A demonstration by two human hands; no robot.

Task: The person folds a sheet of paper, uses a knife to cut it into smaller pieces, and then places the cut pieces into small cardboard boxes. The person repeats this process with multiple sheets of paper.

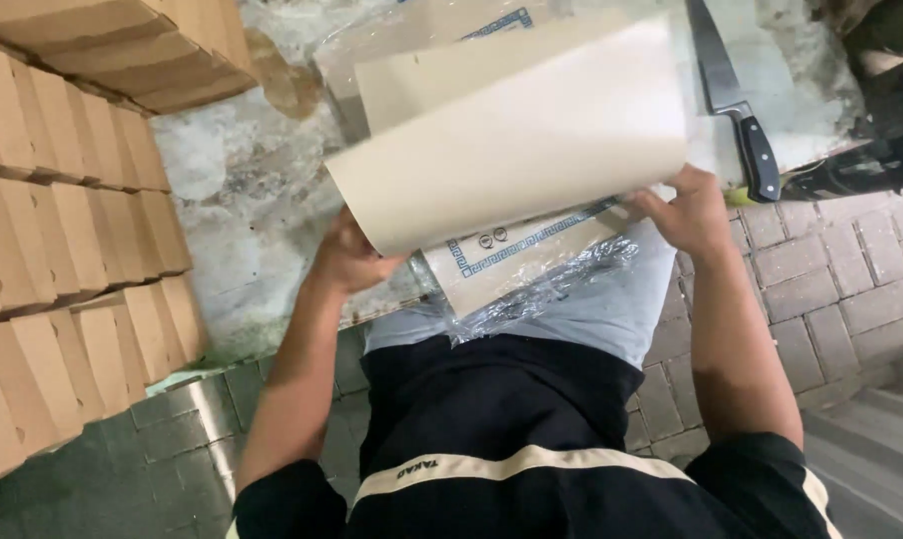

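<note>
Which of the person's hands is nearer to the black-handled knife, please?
Right. The right hand grips the cream sheet just below the knife; the left hand holds the sheet's far edge.

single head view, looking steeply down, close over worktable (242, 200)

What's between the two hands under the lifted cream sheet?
In the head view, between the left hand and right hand lies a stack of patterned sheets in crinkled clear plastic wrap, partly covered by the cream sheet both hands lift.
</note>
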